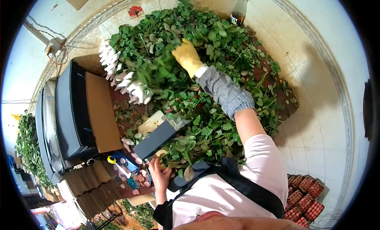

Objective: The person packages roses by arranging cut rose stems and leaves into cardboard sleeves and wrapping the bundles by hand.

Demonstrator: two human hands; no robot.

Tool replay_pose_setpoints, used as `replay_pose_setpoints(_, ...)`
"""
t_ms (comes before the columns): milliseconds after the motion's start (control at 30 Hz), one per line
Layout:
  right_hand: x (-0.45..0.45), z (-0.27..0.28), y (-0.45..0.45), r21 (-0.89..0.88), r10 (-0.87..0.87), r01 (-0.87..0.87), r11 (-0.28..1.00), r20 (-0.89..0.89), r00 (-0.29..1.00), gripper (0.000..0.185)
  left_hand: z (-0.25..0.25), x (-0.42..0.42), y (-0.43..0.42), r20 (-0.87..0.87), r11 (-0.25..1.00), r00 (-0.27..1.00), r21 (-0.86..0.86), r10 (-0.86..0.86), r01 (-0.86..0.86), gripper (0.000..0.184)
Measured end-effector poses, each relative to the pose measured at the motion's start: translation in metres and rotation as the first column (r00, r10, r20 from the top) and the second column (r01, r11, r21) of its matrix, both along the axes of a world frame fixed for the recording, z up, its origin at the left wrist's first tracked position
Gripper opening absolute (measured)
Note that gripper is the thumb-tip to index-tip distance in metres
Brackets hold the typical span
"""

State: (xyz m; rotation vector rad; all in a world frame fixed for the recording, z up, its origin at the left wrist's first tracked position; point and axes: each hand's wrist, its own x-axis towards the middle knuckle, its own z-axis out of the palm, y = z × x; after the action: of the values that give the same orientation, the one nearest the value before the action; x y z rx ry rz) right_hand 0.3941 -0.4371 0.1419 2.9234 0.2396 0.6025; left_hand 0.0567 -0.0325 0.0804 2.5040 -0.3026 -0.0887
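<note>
My right hand (187,57), in a yellow glove below a grey checked sleeve, reaches over a large heap of leafy green stems (206,131). Its fingers are curled beside blurred leaves; what they hold is hidden. Low in the view, my bare left hand (159,175) is at the near edge of the heap, fingers bent together. I cannot make out what is in them. Just above it lies a long dark box-like piece (155,140). White-wrapped flower heads (136,91) line the left side of the heap.
Dark panels and brown cardboard (103,111) stand at the left. Below them are a yellow-and-white tape dispenser (113,160), teal scissors (133,183) and stacked cardboard (93,178). A glass bottle (239,10) stands at the far edge by the tiled wall. Red bundles (306,198) are at lower right.
</note>
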Motion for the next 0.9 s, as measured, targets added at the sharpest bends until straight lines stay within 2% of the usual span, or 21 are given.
replay_pose_setpoints(100, 0.003, 0.037, 0.015, 0.224, 0.036, -0.135, 0.965, 0.397, 0.917, 0.012, -0.002, 0.001, 0.0, -0.027, 1.0, 1.0, -0.021, 0.003, -0.003, 0.064)
replay_pose_setpoints(133, -0.006, 0.048, 0.027, 0.195, 0.037, -0.151, 0.969, 0.492, 0.87, 0.018, 0.0, 0.002, -0.001, -0.026, 1.0, 1.0, -0.021, -0.001, 0.0, 0.064)
replay_pose_setpoints(167, 0.003, 0.041, 0.034, 0.27, 0.071, -0.218, 0.938, 0.467, 0.881, 0.025, 0.003, 0.001, -0.002, -0.032, 0.999, 0.999, -0.042, 0.006, -0.008, 0.067)
replay_pose_setpoints(233, 0.018, 0.019, 0.047, 0.271, 0.099, -0.282, 0.92, 0.536, 0.838, 0.029, 0.004, 0.002, -0.005, -0.041, 0.998, 0.999, -0.058, 0.018, -0.021, 0.07)
replay_pose_setpoints(267, 0.013, 0.004, 0.051, 0.263, 0.017, -0.103, 0.959, 0.31, 0.951, 0.029, 0.003, 0.001, -0.003, -0.015, 0.999, 1.0, -0.032, 0.003, -0.003, 0.071)
replay_pose_setpoints(300, 0.011, 0.002, 0.051, 0.237, -0.033, -0.024, 0.971, 0.232, 0.972, 0.025, 0.001, 0.001, -0.001, 0.016, 1.0, 1.0, -0.01, -0.012, 0.012, 0.071)
replay_pose_setpoints(367, 0.007, 0.001, 0.048, 0.181, -0.113, 0.139, 0.974, -0.144, 0.983, 0.023, -0.001, -0.001, 0.002, 0.024, 1.0, 1.0, 0.011, -0.014, 0.014, 0.072)
replay_pose_setpoints(400, 0.009, -0.012, 0.052, 0.148, -0.138, 0.147, 0.978, -0.067, 0.988, 0.02, -0.003, -0.001, 0.002, -0.008, 1.0, 1.0, -0.014, 0.005, -0.005, 0.072)
replay_pose_setpoints(433, 0.007, -0.02, 0.054, 0.191, -0.083, 0.075, 0.979, 0.033, 0.996, 0.021, -0.002, -0.001, 0.0, -0.043, 0.999, 0.999, -0.04, 0.025, -0.027, 0.071)
replay_pose_setpoints(500, 0.004, -0.038, 0.059, 0.171, -0.114, 0.071, 0.983, 0.252, 0.961, 0.025, 0.001, -0.001, -0.002, -0.022, 1.0, 1.0, -0.013, 0.022, -0.022, 0.071)
replay_pose_setpoints(567, 0.008, -0.056, 0.057, 0.138, -0.283, 0.285, 0.949, -0.031, 0.959, 0.027, 0.002, -0.001, -0.002, 0.045, 1.0, 0.999, 0.025, -0.01, 0.009, 0.072)
replay_pose_setpoints(600, 0.006, -0.053, 0.056, 0.217, -0.286, 0.309, 0.926, -0.132, 0.949, 0.02, 0.001, -0.001, -0.001, 0.052, 0.999, 0.998, 0.028, -0.019, 0.018, 0.072)
replay_pose_setpoints(633, 0.01, -0.047, 0.052, 0.17, -0.231, 0.268, 0.948, -0.211, 0.95, 0.016, -0.001, -0.001, -0.001, 0.056, 0.999, 0.998, 0.029, -0.018, 0.016, 0.072)
replay_pose_setpoints(700, 0.015, -0.015, 0.056, 0.208, -0.179, 0.179, 0.962, -0.021, 0.984, 0.017, -0.002, -0.001, 0.0, 0.022, 1.0, 1.0, 0.004, -0.004, 0.004, 0.073)
replay_pose_setpoints(733, 0.013, 0.004, 0.063, 0.309, -0.125, 0.047, 0.95, 0.239, 0.963, 0.018, -0.003, -0.001, 0.001, 0.026, 1.0, 1.0, -0.011, -0.013, 0.013, 0.074)
replay_pose_setpoints(767, 0.01, 0.021, 0.071, 0.327, -0.088, -0.065, 0.943, 0.43, 0.898, 0.019, -0.003, 0.001, 0.001, 0.032, 1.0, 0.999, -0.011, -0.009, 0.009, 0.074)
replay_pose_setpoints(833, -0.001, 0.046, 0.076, 0.216, 0.127, -0.293, 0.931, 0.561, 0.818, 0.02, 0.0, 0.0, 0.001, 0.014, 1.0, 1.0, -0.003, -0.025, 0.025, 0.073)
replay_pose_setpoints(900, -0.001, 0.03, 0.071, 0.131, 0.166, -0.239, 0.962, 0.411, 0.896, 0.017, 0.002, -0.001, 0.001, 0.017, 1.0, 1.0, 0.001, -0.015, 0.015, 0.073)
